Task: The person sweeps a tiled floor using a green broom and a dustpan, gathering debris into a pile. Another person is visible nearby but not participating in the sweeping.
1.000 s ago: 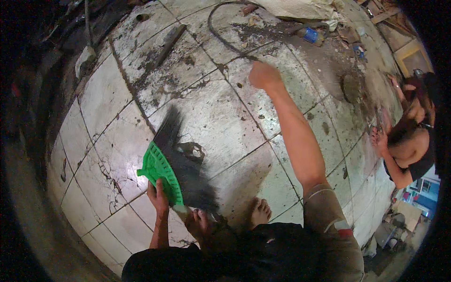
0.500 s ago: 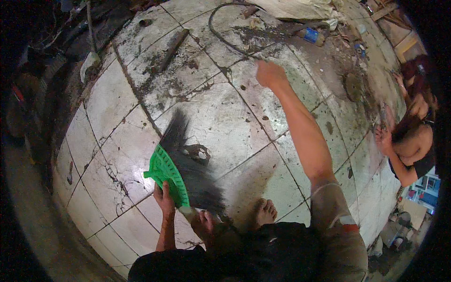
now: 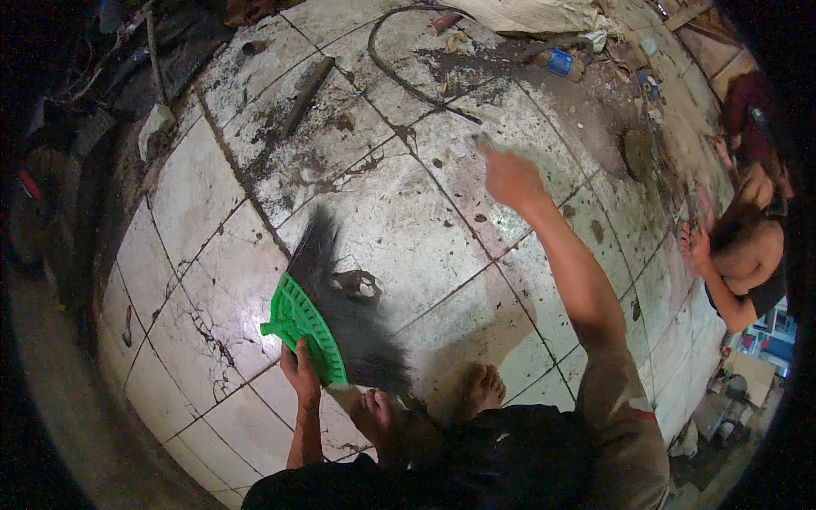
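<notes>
My left hand (image 3: pixel 301 372) is closed around a green plastic broom head (image 3: pixel 308 331), its fan of dark bristles (image 3: pixel 336 289) lying over the floor to the right. A gap shows in the bristles near a torn, dark patch. My right arm reaches forward, and my right hand (image 3: pixel 514 180) is over the tiles with its fingers drawn together. A small greyish tip, smeared by motion, shows at the fingertips; what it is cannot be made out. Just beyond that hand lies the end of a black hose or cable (image 3: pixel 425 96), apart from the fingers.
Dirty white tiles (image 3: pixel 408 221) carry dark debris and a dark stick (image 3: pixel 308 95). A bottle with a blue label (image 3: pixel 563 65) lies near a pale sack (image 3: pixel 535 15). Another person (image 3: pixel 748 246) crouches at the right, a hand low to the floor. Dark clutter (image 3: pixel 102 76) fills the far left.
My right hand has drawn back slightly toward me and to the right, away from the end of the black hose or cable. The broom head has shifted only a little in my left hand's grip.
</notes>
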Available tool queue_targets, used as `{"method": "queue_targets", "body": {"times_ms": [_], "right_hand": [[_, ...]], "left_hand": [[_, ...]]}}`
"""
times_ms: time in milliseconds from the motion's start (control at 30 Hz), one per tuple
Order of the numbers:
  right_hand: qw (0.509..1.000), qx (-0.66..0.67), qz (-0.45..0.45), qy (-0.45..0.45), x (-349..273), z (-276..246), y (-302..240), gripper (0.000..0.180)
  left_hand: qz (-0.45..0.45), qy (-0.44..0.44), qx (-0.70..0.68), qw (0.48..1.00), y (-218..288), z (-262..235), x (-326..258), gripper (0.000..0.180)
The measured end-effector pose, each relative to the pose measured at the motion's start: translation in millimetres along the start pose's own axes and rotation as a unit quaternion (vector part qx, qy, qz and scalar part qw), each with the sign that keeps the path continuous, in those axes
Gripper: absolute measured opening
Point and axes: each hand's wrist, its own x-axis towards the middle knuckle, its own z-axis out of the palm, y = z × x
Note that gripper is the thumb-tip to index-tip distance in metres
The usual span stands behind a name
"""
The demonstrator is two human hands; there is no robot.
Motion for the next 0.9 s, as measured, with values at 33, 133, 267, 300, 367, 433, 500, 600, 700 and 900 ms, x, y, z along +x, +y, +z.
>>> {"method": "queue_targets", "body": {"times_ms": [33, 133, 267, 300, 367, 433, 500, 600, 700, 900], "right_hand": [[1.000, -0.002, 0.011, -0.007, -4.0, 0.8, 4.7, 0.053], [0.999, -0.014, 0.031, -0.006, 9.9, 6.9, 23.4, 0.058], [0.999, -0.010, 0.031, 0.032, 96.3, 5.8, 50.1, 0.052], [0.999, -0.010, 0.037, 0.013, 98.5, 1.1, 49.4, 0.051], [1.000, 0.004, 0.019, -0.012, 83.9, -3.5, 30.2, 0.052], [1.000, -0.009, 0.003, -0.015, 17.2, -1.1, 15.8, 0.055], [1.000, -0.019, 0.022, -0.007, 3.8, -3.5, 24.8, 0.058], [0.996, 0.006, 0.086, -0.001, 49.8, -1.5, 51.1, 0.056], [0.992, -0.009, 0.113, -0.051, 108.3, -33.1, 59.1, 0.050], [0.996, -0.030, 0.070, -0.051, 6.4, -10.8, 33.8, 0.059]], "left_hand": [[0.009, -0.003, 0.003, 1.000, -0.3, 0.6, -0.3, 0.032], [0.006, -0.004, -0.014, 1.000, -4.2, 4.7, 1.1, 0.031], [-0.009, -0.035, 0.010, 0.999, -16.5, -5.6, 9.7, 0.038], [-0.005, -0.029, 0.014, 0.999, -15.8, -2.8, 6.0, 0.037], [0.015, -0.001, 0.021, 1.000, -16.8, -9.9, 0.3, 0.038], [0.022, 0.005, 0.020, 1.000, -16.1, -7.7, -1.0, 0.039], [0.032, -0.011, 0.019, 0.999, 1.3, 5.1, 0.0, 0.039], [0.008, -0.048, 0.028, 0.998, -9.5, -5.6, 6.0, 0.043], [0.003, -0.032, 0.009, 0.999, -6.7, 2.3, 6.3, 0.042], [0.029, -0.029, 0.040, 0.998, -1.1, -2.3, 1.1, 0.040]]}}
